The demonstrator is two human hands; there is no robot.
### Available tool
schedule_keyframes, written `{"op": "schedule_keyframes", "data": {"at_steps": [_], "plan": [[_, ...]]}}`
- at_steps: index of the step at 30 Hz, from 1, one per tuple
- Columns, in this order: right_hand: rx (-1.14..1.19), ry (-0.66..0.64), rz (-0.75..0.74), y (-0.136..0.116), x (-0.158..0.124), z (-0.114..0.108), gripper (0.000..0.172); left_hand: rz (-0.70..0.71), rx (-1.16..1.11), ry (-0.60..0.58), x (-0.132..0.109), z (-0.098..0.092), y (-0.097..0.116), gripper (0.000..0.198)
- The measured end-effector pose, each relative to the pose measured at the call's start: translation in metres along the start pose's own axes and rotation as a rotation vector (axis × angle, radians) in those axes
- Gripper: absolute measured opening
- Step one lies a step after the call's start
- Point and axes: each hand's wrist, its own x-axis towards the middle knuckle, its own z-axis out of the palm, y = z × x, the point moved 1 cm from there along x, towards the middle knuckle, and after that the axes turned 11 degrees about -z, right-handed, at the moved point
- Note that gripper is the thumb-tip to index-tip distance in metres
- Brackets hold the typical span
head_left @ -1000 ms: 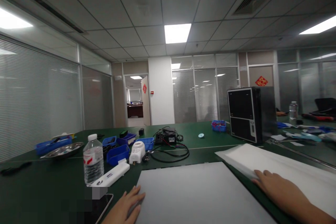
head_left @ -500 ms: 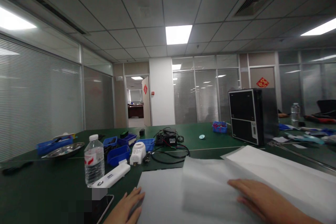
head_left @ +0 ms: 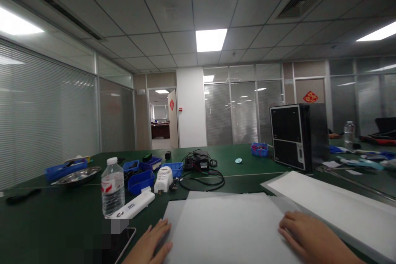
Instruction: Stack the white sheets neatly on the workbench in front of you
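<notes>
A large white sheet (head_left: 229, 227) lies nearly flat in front of me, slightly askew over a greyer sheet (head_left: 176, 210) whose left side shows beneath it. My left hand (head_left: 151, 241) rests at the left edge of the greyer sheet, fingers stretched and apart, holding nothing. At the right edge of the white sheet, my right hand (head_left: 309, 231) has its fingers bent together, with the thumb side touching the sheet. Its fingertips are partly hidden. Further right lies a stack of white sheets (head_left: 334, 210).
Left of the sheets are a phone (head_left: 125, 241), a water bottle (head_left: 113, 189) and a long white device (head_left: 134, 205). Blue bins (head_left: 140, 182), a white plug-in device (head_left: 163, 179) and black cables (head_left: 206, 185) lie beyond. A computer tower (head_left: 291, 138) stands at the back right.
The white sheet, curled up and blurred before, now lies flatter and further left over the greyer one. My right hand's fingers have bent in; my left hand has hardly moved.
</notes>
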Motion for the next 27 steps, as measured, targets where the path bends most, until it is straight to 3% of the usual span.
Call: {"op": "schedule_keyframes", "data": {"at_steps": [4, 11, 14, 18, 21, 24, 27], "plan": [[0.157, -0.137, -0.032, -0.003, -0.003, -0.003, 0.045, 0.017, -0.066, 0.033, -0.001, 0.003, -0.005, 0.047], [0.34, -0.201, 0.036, -0.002, -0.005, 0.003, 0.059, -0.018, -0.065, 0.043, 0.006, 0.008, -0.013, 0.049], [0.25, -0.069, 0.084, 0.031, -0.003, 0.006, 0.059, -0.026, -0.053, 0.034, 0.008, 0.008, -0.012, 0.05], [-0.1, 0.057, 0.204, 0.116, -0.019, 0.018, 0.064, -0.02, -0.027, 0.026, 0.006, 0.007, -0.008, 0.054], [-0.185, 0.083, 0.358, 0.168, -0.041, 0.029, 0.067, -0.038, 0.008, 0.011, 0.001, 0.003, -0.001, 0.055], [-0.14, 0.087, 0.382, 0.185, -0.053, 0.032, 0.062, -0.074, 0.057, -0.014, -0.003, -0.002, 0.005, 0.055], [-0.131, 0.105, 0.361, 0.175, -0.05, 0.03, 0.057, -0.059, 0.065, 0.001, -0.004, -0.004, 0.008, 0.054]]}}
